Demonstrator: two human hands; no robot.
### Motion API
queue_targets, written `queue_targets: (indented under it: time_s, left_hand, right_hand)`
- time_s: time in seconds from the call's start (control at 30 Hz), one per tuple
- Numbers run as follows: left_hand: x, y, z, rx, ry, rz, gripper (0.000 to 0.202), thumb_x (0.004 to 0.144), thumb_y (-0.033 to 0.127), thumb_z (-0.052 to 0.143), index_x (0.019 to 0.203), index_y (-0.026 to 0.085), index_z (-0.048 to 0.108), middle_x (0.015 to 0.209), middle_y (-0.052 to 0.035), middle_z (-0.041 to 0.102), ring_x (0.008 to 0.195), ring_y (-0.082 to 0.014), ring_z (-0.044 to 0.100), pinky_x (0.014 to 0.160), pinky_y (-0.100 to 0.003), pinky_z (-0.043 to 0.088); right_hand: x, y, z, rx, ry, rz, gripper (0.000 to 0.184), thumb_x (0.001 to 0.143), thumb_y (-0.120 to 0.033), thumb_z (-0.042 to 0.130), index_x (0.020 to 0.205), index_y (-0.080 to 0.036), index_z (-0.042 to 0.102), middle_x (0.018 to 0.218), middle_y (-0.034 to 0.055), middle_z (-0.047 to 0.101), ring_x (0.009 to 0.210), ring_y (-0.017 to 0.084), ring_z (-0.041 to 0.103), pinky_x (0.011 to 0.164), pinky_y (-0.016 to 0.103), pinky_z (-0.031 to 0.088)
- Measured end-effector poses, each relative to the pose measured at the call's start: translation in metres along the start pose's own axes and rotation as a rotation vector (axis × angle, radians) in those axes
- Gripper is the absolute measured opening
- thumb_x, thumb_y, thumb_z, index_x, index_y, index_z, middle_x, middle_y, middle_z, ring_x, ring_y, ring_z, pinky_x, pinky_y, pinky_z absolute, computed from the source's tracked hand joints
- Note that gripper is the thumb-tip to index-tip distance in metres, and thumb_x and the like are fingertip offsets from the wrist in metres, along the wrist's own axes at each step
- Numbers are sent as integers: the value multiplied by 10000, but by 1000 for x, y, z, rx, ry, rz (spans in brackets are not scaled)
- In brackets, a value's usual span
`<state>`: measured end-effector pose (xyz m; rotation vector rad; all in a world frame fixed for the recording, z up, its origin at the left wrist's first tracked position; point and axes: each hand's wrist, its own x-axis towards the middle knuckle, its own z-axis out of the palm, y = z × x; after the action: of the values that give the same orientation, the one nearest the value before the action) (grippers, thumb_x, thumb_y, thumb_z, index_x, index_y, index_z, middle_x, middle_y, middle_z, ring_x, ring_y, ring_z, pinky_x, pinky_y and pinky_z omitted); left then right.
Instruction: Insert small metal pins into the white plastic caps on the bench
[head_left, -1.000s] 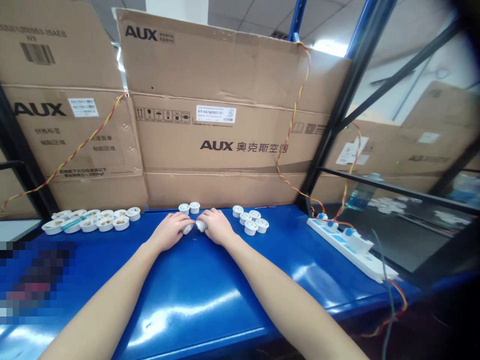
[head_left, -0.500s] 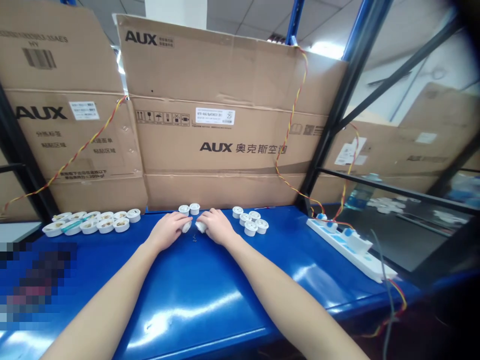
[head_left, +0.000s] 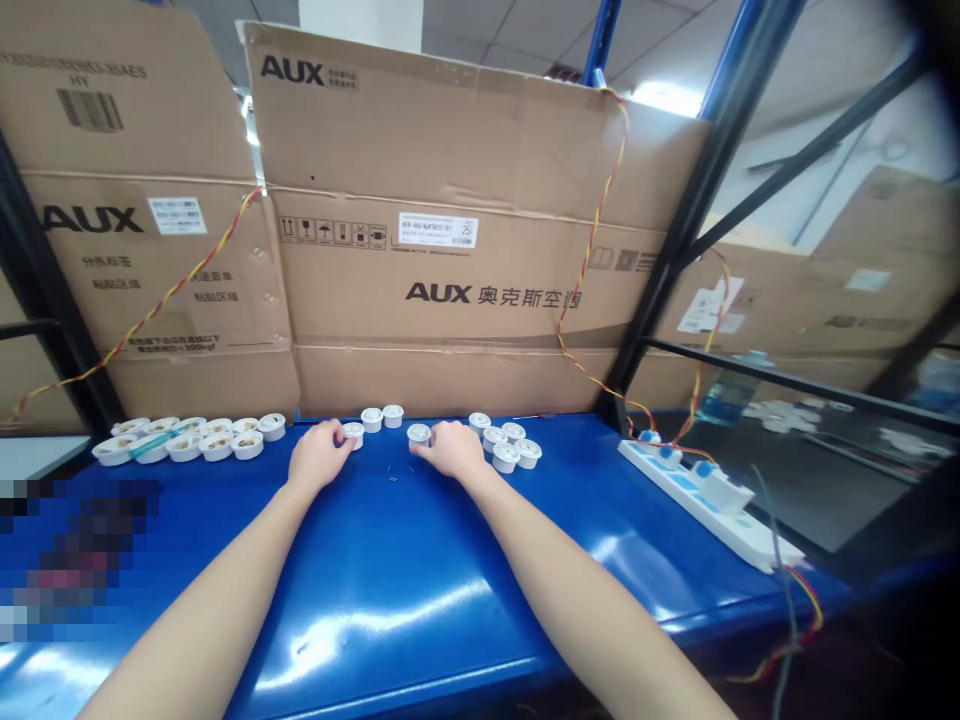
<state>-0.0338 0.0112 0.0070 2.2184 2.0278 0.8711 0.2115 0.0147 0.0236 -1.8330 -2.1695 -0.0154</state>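
My left hand [head_left: 321,455] is closed on a small round white plastic cup [head_left: 352,434], thumb and fingers at its side. Another white cup [head_left: 419,435] is gripped between the fingers of my right hand [head_left: 453,448]. Both cups are upright, at or just above the blue tabletop [head_left: 375,560]. Two similar white cups [head_left: 372,420] stand just behind, between the hands. A few tiny dark metal pieces [head_left: 393,479], too small to name, lie in front of them. To the right of my right hand sits a cluster of several white cups [head_left: 506,457].
Rows of white cups [head_left: 217,446] with small contents stand at the left, a teal stick-like item [head_left: 155,443] across them. A white power strip [head_left: 712,505] lies along the right edge. Cardboard sheets [head_left: 465,330] close off the back. A black metal frame [head_left: 652,330] rises at the right.
My hands have moved apart, left hand leftward and right hand rightward, each with its cup. The cups were tilted towards each other and are now upright. More tiny pieces show on the table.
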Motion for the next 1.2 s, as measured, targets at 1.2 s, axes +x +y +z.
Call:
queue_targets:
  time_s: [1.2]
  left_hand:
    - [-2, -3, 14, -22, -216, 220, 366, 859, 482, 462, 1096, 256, 626, 1235, -54, 605, 1182, -280, 511, 993, -418, 399]
  right_hand:
    - [2, 16, 4, -102, -98, 9, 536, 829, -505, 525, 1251, -175, 533, 1461, 166, 319, 1305, 372, 290, 1041, 541, 192]
